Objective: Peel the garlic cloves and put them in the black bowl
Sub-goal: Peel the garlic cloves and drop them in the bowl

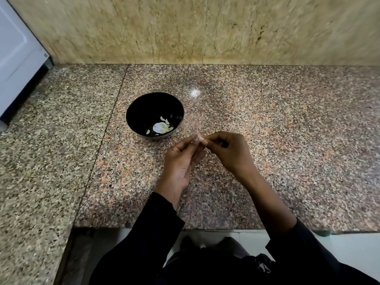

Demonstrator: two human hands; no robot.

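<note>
Both hands (200,140) pinching garlic clove (200,138)

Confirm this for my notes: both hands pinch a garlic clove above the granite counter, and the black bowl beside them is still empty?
Not empty: the head view shows the black bowl already holds several peeled cloves. The rest stands: left hand and right hand pinch a garlic clove.

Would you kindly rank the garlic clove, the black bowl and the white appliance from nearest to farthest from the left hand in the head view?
1. Garlic clove: pinched at the left hand's fingertips, with the right hand.
2. Black bowl: just beyond, to the left.
3. White appliance: far left corner.
</note>
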